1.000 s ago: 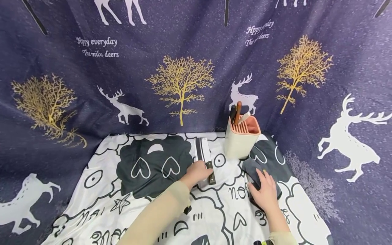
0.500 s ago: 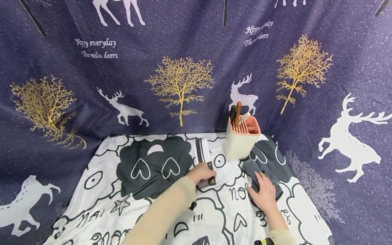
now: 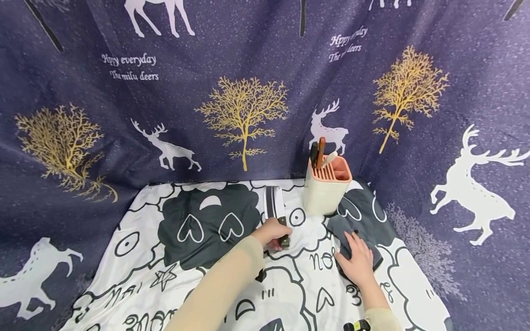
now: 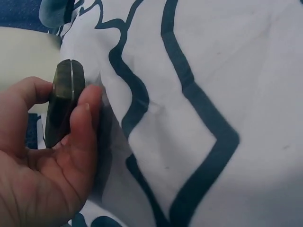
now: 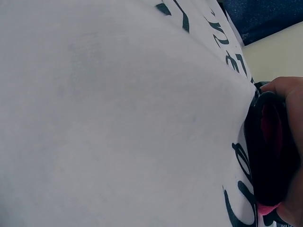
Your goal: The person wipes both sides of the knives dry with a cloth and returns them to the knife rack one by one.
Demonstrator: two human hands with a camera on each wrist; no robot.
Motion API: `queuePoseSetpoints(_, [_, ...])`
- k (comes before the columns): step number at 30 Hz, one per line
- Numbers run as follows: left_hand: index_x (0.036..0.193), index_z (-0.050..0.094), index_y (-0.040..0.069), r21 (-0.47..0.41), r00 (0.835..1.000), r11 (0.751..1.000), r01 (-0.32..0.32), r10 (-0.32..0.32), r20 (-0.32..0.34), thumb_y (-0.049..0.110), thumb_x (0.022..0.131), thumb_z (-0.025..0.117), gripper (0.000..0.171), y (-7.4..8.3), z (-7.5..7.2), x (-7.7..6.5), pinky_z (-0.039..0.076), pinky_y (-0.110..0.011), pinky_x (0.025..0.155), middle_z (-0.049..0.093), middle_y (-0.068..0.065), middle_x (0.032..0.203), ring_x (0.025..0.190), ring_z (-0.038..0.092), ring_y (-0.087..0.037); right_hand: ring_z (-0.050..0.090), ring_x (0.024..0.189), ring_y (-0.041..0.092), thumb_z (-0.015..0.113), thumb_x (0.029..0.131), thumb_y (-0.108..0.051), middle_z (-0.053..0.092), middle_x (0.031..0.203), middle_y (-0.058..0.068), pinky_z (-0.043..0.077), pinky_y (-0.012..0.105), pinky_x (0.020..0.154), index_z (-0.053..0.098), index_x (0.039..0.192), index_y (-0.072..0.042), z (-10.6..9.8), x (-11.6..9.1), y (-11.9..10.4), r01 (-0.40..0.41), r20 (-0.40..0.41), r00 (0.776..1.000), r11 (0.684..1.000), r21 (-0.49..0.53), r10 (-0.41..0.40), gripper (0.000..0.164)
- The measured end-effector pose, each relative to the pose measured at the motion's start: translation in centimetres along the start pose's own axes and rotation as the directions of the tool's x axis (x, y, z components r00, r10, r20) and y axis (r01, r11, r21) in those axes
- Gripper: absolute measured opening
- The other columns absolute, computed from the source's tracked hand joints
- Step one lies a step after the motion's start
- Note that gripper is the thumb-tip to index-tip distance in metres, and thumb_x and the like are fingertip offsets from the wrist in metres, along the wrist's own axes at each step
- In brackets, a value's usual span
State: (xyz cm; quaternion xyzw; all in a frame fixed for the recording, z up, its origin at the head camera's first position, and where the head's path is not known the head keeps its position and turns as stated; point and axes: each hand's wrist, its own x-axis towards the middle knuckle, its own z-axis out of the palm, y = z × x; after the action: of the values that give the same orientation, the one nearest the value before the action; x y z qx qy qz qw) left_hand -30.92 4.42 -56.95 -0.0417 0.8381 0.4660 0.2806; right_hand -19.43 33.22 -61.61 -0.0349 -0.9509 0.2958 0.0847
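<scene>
In the head view my left hand [image 3: 271,233] grips the dark riveted handle of a cleaver [image 3: 275,202], whose broad blade points away toward the back. The left wrist view shows the butt of the cleaver's handle [image 4: 66,101] between thumb and fingers, just above the white cloth. Over on the right, my right hand [image 3: 357,259] rests with fingers spread on a dark grey cloth [image 3: 340,229]. Seen from the right wrist, that cloth [image 5: 272,151] bulges in a fold with pink inside, between a finger above and the thumb below.
A cream knife block [image 3: 325,195] with a coral slotted top stands at the back right, holding several handles in black, brown and white. Black-and-white printed fabric [image 3: 290,280] covers the surface. A purple curtain [image 3: 256,50] with deer and trees hangs behind.
My left hand has slid slightly right and closer along the cleaver's handle, closing round it. The cleaver has shifted only a little. My right hand stays on the cloth.
</scene>
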Motion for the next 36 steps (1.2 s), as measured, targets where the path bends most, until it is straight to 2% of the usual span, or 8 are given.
queuePoseSetpoints(4, [0.096,0.061,0.005,-0.077,0.999,0.997,-0.016,0.018,0.036,0.029,0.087,0.068,0.027,-0.6,-0.1,0.0,0.052,-0.027,0.043,0.068,-0.009,0.061,0.043,0.061,-0.016,0.021,0.149,0.058,0.070,0.093,-0.030,0.030,0.163,0.028,0.011,0.081,0.114,0.039,0.156,-0.010,-0.1,0.0,-0.1,0.008,-0.005,1.000,1.000,0.005,-0.008,0.073])
queuePoseSetpoints(8, [0.104,0.055,0.009,-0.199,0.993,0.980,-0.032,0.054,0.109,0.034,0.093,0.067,0.029,-1.6,-0.2,0.5,0.050,-0.025,0.043,0.065,-0.007,0.064,0.046,0.061,-0.015,0.022,0.149,0.058,0.070,0.092,-0.030,0.031,0.163,0.028,0.011,0.081,0.114,0.040,0.155,-0.009,-0.1,0.0,-0.2,0.014,-0.009,1.000,1.000,0.005,-0.014,0.073])
queuePoseSetpoints(14, [0.117,0.053,0.012,-0.403,0.980,0.915,0.007,0.074,0.184,0.033,0.099,0.063,0.029,-2.8,-0.3,1.5,0.052,-0.025,0.043,0.063,-0.008,0.067,0.049,0.064,-0.017,0.022,0.148,0.058,0.070,0.092,-0.029,0.030,0.163,0.028,0.011,0.082,0.113,0.040,0.155,-0.009,-0.3,0.2,-0.2,0.012,-0.002,1.000,1.000,-0.009,-0.012,0.073])
queuePoseSetpoints(18, [0.117,0.053,0.012,-0.479,0.973,0.877,0.021,0.091,0.210,0.029,0.099,0.062,0.026,-3.2,-0.3,2.2,0.054,-0.026,0.047,0.063,-0.006,0.069,0.052,0.063,-0.017,0.027,0.146,0.059,0.071,0.091,-0.026,0.032,0.161,0.031,0.016,0.084,0.110,0.038,0.156,-0.007,-0.7,0.4,-0.3,0.016,-0.003,1.000,0.999,-0.043,-0.016,0.075])
queuePoseSetpoints(22, [0.106,0.054,0.011,-0.503,0.962,0.864,0.027,0.115,0.248,0.026,0.098,0.061,0.018,-3.5,-0.5,2.5,0.054,-0.026,0.049,0.063,-0.003,0.067,0.053,0.062,-0.015,0.036,0.140,0.059,0.068,0.089,-0.020,0.035,0.156,0.035,0.028,0.079,0.110,0.035,0.157,-0.002,-1.0,1.0,-0.4,0.009,-0.021,1.000,0.995,-0.099,-0.011,0.077])
queuePoseSetpoints(27, [0.107,0.049,0.012,-0.512,0.946,0.859,0.011,0.157,0.282,0.025,0.098,0.060,0.019,-3.8,-0.8,2.5,0.050,-0.024,0.046,0.062,-0.003,0.066,0.050,0.059,-0.014,0.039,0.134,0.066,0.061,0.090,-0.020,0.029,0.157,0.039,0.036,0.074,0.109,0.030,0.159,-0.002,-1.0,1.9,-0.7,-0.083,-0.012,0.997,0.987,-0.137,0.082,0.077])
queuePoseSetpoints(31, [0.110,0.047,0.012,-0.539,0.947,0.842,-0.002,0.175,0.270,0.024,0.098,0.060,0.021,-4.0,-0.8,2.5,0.052,-0.026,0.048,0.062,-0.005,0.070,0.052,0.059,-0.015,0.043,0.128,0.066,0.057,0.091,-0.023,0.033,0.157,0.035,0.042,0.075,0.101,0.030,0.160,-0.005,-0.7,2.5,-1.2,-0.144,-0.023,0.990,0.971,-0.189,0.142,0.076])
queuePoseSetpoints(36, [0.110,0.048,0.010,-0.559,0.953,0.829,-0.010,0.178,0.247,0.021,0.099,0.059,0.019,-4.4,-0.5,2.3,0.055,-0.030,0.048,0.062,-0.006,0.069,0.051,0.061,-0.018,0.052,0.120,0.061,0.056,0.090,-0.022,0.046,0.150,0.029,0.048,0.075,0.087,0.036,0.157,-0.007,-0.6,2.9,-1.3,-0.155,-0.040,0.988,0.952,-0.263,0.150,0.072])
